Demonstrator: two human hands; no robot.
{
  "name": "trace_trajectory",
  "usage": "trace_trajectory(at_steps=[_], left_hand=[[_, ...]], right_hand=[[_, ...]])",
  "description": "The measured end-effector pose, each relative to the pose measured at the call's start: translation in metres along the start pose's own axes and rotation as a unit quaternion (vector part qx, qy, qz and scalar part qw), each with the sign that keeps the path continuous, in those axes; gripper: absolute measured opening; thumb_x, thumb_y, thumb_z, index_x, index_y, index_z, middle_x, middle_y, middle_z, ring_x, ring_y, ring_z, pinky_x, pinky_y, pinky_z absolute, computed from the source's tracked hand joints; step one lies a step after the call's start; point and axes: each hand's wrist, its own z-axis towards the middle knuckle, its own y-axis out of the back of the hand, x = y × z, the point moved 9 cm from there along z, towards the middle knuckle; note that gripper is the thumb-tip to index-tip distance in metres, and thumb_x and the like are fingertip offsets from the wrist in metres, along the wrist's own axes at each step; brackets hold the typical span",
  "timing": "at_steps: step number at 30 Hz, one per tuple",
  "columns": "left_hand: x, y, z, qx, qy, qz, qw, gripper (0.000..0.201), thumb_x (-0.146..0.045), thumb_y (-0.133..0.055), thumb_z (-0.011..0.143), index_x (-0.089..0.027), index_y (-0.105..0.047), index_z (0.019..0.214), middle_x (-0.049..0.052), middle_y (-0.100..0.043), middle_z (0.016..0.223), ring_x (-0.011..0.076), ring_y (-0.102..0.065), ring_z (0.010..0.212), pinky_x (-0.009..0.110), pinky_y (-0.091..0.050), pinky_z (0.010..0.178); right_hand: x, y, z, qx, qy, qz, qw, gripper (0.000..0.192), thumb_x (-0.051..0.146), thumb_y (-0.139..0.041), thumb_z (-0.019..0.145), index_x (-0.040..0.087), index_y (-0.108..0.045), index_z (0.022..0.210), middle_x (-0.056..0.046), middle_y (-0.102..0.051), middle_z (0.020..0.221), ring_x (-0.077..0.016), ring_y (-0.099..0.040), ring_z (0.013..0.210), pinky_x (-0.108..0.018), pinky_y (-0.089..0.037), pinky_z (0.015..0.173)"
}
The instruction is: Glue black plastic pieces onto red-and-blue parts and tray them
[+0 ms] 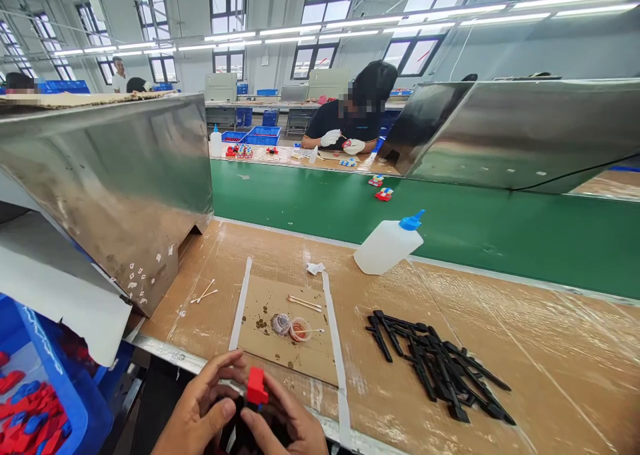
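Both hands meet at six o'clock: left hand [197,411] and right hand [287,425], each grip clamped on a red block [257,385]; black sticks [440,368] at four o'clock on the surface [550,348]

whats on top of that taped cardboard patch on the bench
On the cardboard patch lie two cotton swabs, a clear cap and an orange-rimmed cap with a swab resting in it, plus brown drips. Its near edge is hidden behind the red part.
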Motion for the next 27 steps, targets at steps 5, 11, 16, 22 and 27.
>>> trace_trajectory(at_steps=[5,11,16,22,27], left_hand=[[-0.003,-0.006,0.006,0.035,0.017,-0.034,0.999,0.05,-0.044,-0.083,0.073,-0.025,-0.074,0.119,0.011,-0.074,0.115,0.03,-0.067,0.109,0.039,-0.05,0.098],[0.005,0.001,0.01,0.073,0.056,-0.04,0.995,0.056,-0.04,-0.088,0.068,-0.026,-0.074,0.121,0.01,-0.077,0.115,0.0305,-0.068,0.111,0.037,-0.051,0.099],[0.002,0.003,0.013,0.07,0.021,-0.007,0.997,0.048,-0.039,-0.08,0.078,-0.033,-0.07,0.125,0.006,-0.073,0.127,0.0279,-0.067,0.115,0.034,-0.051,0.101],[0.015,0.016,0.012,-0.008,-0.022,0.039,0.999,0.039,-0.033,-0.077,0.082,-0.03,-0.073,0.121,0.006,-0.076,0.12,0.0251,-0.069,0.11,0.029,-0.052,0.098],[0.023,0.017,0.011,-0.033,-0.025,0.048,0.998,0.04,-0.036,-0.079,0.079,-0.024,-0.074,0.118,0.008,-0.077,0.113,0.0247,-0.073,0.096,0.028,-0.057,0.088]], right_hand=[[0.003,-0.014,0.0,0.042,0.053,-0.055,0.996,0.057,0.059,-0.072,0.081,0.02,-0.071,0.121,-0.006,-0.072,0.075,-0.0183,-0.067,0.062,-0.027,-0.062,0.061],[0.021,-0.021,0.002,0.103,0.104,-0.11,0.983,0.05,0.031,-0.073,0.083,0.022,-0.065,0.132,-0.007,-0.072,0.089,-0.0171,-0.069,0.07,-0.025,-0.062,0.065],[0.028,-0.022,0.005,0.119,0.072,-0.131,0.982,0.049,0.028,-0.069,0.084,0.019,-0.064,0.132,-0.006,-0.07,0.089,-0.0174,-0.069,0.072,-0.026,-0.062,0.067],[0.025,-0.018,0.006,0.08,0.032,-0.212,0.974,0.044,0.031,-0.061,0.089,0.021,-0.065,0.132,-0.007,-0.075,0.094,-0.0223,-0.071,0.086,-0.03,-0.059,0.083],[0.018,-0.016,0.0,0.062,0.043,-0.268,0.96,0.048,0.025,-0.059,0.09,0.025,-0.06,0.138,-0.005,-0.076,0.103,-0.0231,-0.07,0.097,-0.03,-0.053,0.094]])
